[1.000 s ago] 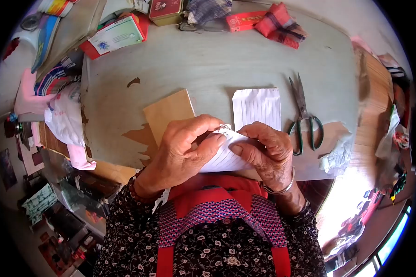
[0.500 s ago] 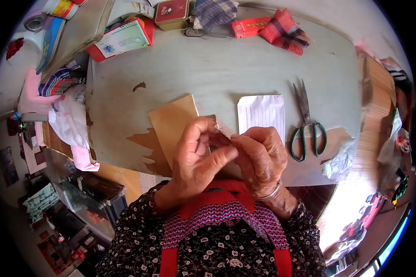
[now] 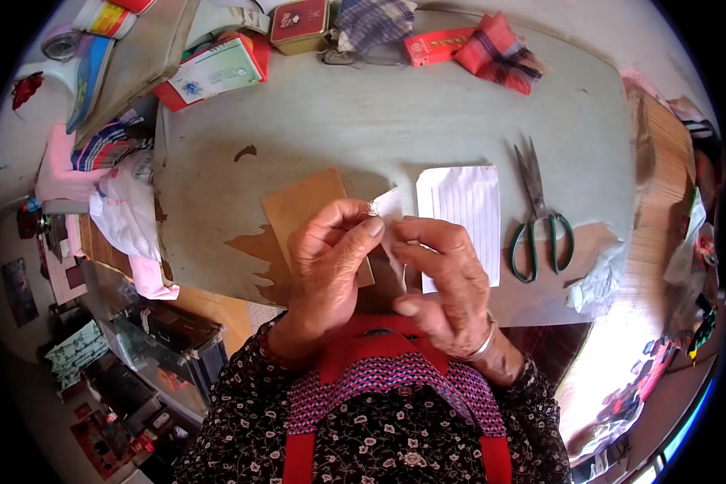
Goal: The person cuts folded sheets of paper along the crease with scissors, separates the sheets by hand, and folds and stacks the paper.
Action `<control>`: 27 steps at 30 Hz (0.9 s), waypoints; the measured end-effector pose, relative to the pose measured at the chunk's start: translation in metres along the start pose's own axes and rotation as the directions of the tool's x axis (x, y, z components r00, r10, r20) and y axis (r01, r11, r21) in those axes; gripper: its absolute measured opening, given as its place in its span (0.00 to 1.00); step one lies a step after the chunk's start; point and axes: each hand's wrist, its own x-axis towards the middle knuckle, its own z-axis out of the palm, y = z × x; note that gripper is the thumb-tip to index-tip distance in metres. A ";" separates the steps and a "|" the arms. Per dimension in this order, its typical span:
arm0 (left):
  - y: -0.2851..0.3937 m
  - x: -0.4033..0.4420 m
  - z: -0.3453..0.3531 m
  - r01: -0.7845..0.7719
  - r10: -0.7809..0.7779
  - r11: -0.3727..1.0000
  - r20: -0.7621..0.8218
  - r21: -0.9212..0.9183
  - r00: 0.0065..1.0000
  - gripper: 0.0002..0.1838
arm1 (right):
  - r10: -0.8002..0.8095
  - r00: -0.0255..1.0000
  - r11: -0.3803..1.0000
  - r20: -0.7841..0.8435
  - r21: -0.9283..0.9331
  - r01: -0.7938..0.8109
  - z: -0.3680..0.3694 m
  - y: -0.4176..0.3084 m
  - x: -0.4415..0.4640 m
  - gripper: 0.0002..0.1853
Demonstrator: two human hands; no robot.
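Note:
My left hand (image 3: 328, 258) pinches a small piece of white paper (image 3: 389, 203) between thumb and fingers, with a crumpled whitish bit at its upper left corner. My right hand (image 3: 446, 278) is open, its thumb well apart from the fingers, and its fingertips rest against the paper's right side. Part of the paper is hidden behind the hands. Beneath and left of the hands lies a tan card or booklet (image 3: 298, 200). A sheet of lined paper (image 3: 464, 210) lies right of them, partly covered by my right hand. Scissors with dark green handles (image 3: 538, 214) lie farther right.
Crumpled clear plastic (image 3: 597, 278) sits at the table's right front. Along the back edge are a red and white box (image 3: 222, 71), a tin (image 3: 300, 24), a checked cloth (image 3: 375, 24), a red packet (image 3: 437, 47) and a red plaid cloth bundle (image 3: 500, 55).
My right thumb and fingers have parted from their pinch on the paper. My left thumb has closed onto it, and more of the white paper now shows upright between the hands.

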 end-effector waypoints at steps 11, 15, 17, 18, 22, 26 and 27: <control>0.036 0.004 -0.004 -0.061 -0.060 0.880 0.238 0.471 0.970 0.09 | 0.115 0.992 0.989 0.055 0.087 -0.120 -0.015 0.023 0.025 0.15; 0.026 0.009 -0.004 -0.200 0.057 0.903 0.356 0.380 0.933 0.11 | 0.291 0.954 0.911 0.070 0.285 -0.299 -0.010 0.011 0.023 0.07; 0.025 0.014 -0.006 -0.406 0.193 0.764 0.422 0.502 0.886 0.11 | 0.263 0.962 0.912 0.075 0.306 -0.273 -0.006 0.015 0.021 0.05; 0.026 0.015 -0.006 -0.583 0.303 0.564 0.510 0.585 0.805 0.10 | 0.266 0.961 0.911 0.077 0.306 -0.276 -0.006 0.015 0.021 0.05; 0.031 0.014 -0.005 -0.471 0.204 0.610 0.448 0.637 0.870 0.05 | 0.362 0.922 0.838 0.138 0.385 -0.386 -0.006 0.013 0.018 0.05; 0.029 0.015 -0.013 -0.188 0.009 0.820 0.316 0.540 0.949 0.06 | 0.453 0.877 0.697 0.160 0.550 -0.461 -0.002 0.013 0.015 0.06; 0.030 0.016 -0.013 -0.100 -0.037 0.883 0.281 0.459 0.959 0.08 | 0.455 0.875 0.694 0.163 0.551 -0.463 -0.001 0.013 0.015 0.06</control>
